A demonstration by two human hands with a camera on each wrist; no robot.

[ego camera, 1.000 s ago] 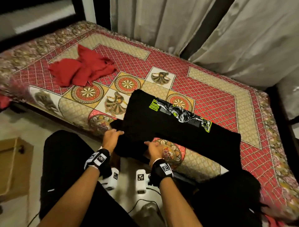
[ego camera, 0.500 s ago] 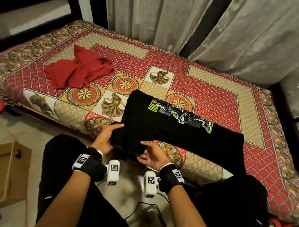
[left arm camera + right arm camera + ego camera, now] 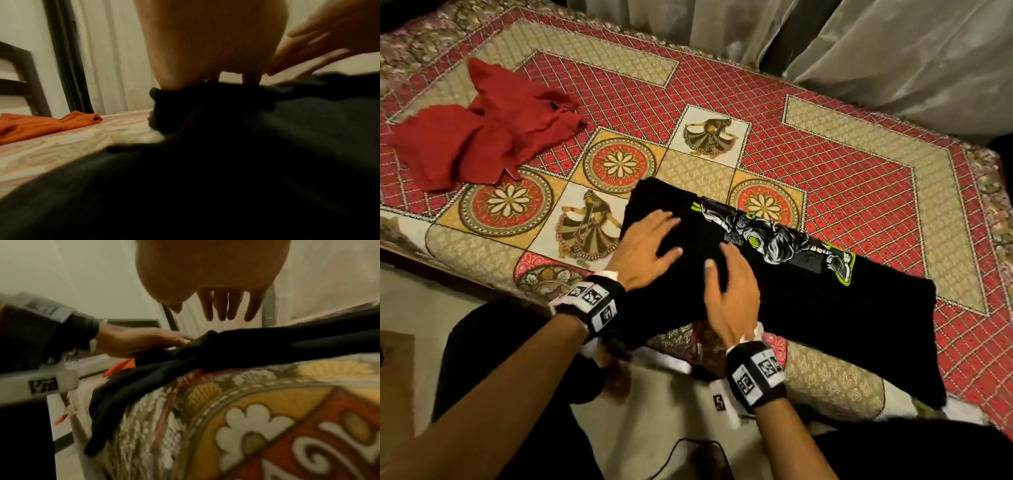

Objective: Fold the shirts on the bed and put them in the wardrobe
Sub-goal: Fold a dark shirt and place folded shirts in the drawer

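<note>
Head view shows both hands (image 3: 681, 267) flat and spread, smoothing the half-folded black graphic T-shirt (image 3: 808, 291); beyond it, the red shirt (image 3: 482, 137) lies crumpled, unfolded.

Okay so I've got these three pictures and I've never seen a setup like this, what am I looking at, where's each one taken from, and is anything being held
No machine here: a person wears three cameras, one on the head and one on each wrist, on black bands with square markers.

The head view looks down at a patterned bedspread. A black shirt with a printed figure lies on it, partly folded, and a crumpled red shirt lies farther back on the left.

The left hand lies flat on the black shirt with fingers spread. The right hand is beside it over the same shirt, fingers straight. Neither grips anything.

The wrist views look along each hand from low down: the left one is mostly dark shirt cloth, the right one shows straight fingers above the shirt's edge.
</note>
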